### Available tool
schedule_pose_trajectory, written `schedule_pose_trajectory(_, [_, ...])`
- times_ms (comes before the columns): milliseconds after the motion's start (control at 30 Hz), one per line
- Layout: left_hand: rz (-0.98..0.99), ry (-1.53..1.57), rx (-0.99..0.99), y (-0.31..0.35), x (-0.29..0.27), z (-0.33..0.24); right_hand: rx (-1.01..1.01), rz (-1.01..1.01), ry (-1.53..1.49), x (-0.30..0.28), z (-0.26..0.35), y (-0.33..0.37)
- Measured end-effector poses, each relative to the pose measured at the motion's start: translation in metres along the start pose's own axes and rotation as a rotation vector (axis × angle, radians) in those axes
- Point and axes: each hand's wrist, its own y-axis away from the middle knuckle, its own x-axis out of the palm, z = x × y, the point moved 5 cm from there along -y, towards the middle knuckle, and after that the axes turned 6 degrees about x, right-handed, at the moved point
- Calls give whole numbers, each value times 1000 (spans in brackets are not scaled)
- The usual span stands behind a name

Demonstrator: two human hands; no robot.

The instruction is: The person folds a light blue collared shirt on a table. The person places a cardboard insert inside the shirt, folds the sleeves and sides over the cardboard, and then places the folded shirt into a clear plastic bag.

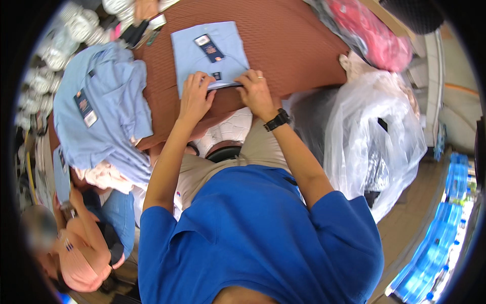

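Note:
A light blue garment, folded into a flat rectangle like a shirt [187, 60], lies on the brown quilted cover in front of me. A dark hang tag [208, 48] rests on its upper face, and a small dark label shows near its close edge. My left hand [195, 97] grips that close edge left of the middle, fingers curled. At the near right corner, my right hand [257, 94], with a ring and a black watch on the wrist, pinches the edge. The fingertips' undersides are hidden.
A heap of light blue garments [109, 101] with another tag lies at left. A clear plastic bag [374, 137] holding dark packages stands at right, below a pink bundle [372, 30]. A co-worker in peach [83, 248] sits at lower left. Blue bottle packs [430, 243] stand lower right.

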Motion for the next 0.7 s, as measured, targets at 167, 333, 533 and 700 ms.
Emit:
schedule_pose_trajectory(167, [26,-156,94,-6,24,-18,107,14,-15,-48,50,28])
schedule_pose_trajectory(333, [135,-255,78,2,46,-13,225,101,53,-147,85,76])
schedule_pose_trajectory(533, [123,-257,109,-1,53,-18,667,-98,558,-342,71,135])
schedule_pose_trajectory(700, [107,-294,83,6,48,-7,738,-205,873,-348,10,180])
